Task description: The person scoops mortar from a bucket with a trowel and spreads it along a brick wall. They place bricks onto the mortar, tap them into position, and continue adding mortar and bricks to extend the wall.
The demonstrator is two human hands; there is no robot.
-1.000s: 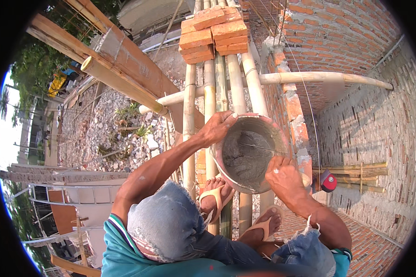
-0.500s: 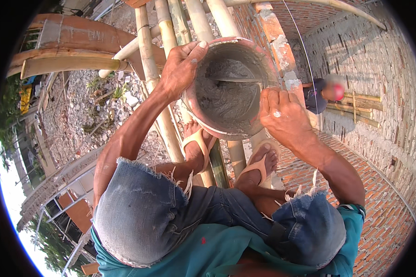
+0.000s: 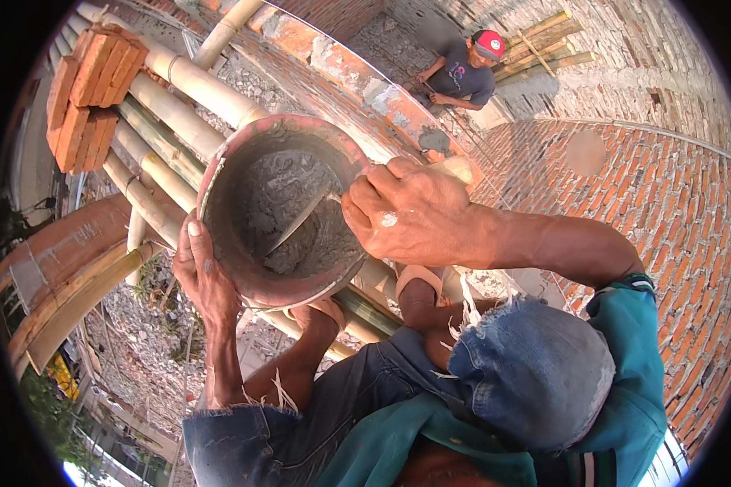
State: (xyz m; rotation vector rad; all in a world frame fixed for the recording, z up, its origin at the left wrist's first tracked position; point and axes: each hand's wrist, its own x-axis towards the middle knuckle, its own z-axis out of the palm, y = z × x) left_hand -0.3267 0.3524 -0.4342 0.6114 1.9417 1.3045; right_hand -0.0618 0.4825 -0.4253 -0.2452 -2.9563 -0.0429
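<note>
Head camera: before me, the right hand (image 3: 410,213) clenches the trowel (image 3: 300,223), which slants down-left from the fingers (image 3: 362,193) into grey mortar (image 3: 280,187); the left hand (image 3: 209,280) grips the bucket (image 3: 229,215) by its side, above bamboo poles (image 3: 207,88).

mortar (image 3: 288,178) in bucket (image 3: 234,195) | trowel (image 3: 299,225) in mortar | bricks (image 3: 97,73) left, on bamboo poles (image 3: 175,112) | co-worker (image 3: 464,77) beyond wall (image 3: 341,61)

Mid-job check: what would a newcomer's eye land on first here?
First, the bucket of wet grey mortar near the centre, the left hand at its left side and a trowel gripped in the right hand. Next, the orange bricks stacked on bamboo poles at upper left, then the co-worker in a red cap at upper right.
</note>
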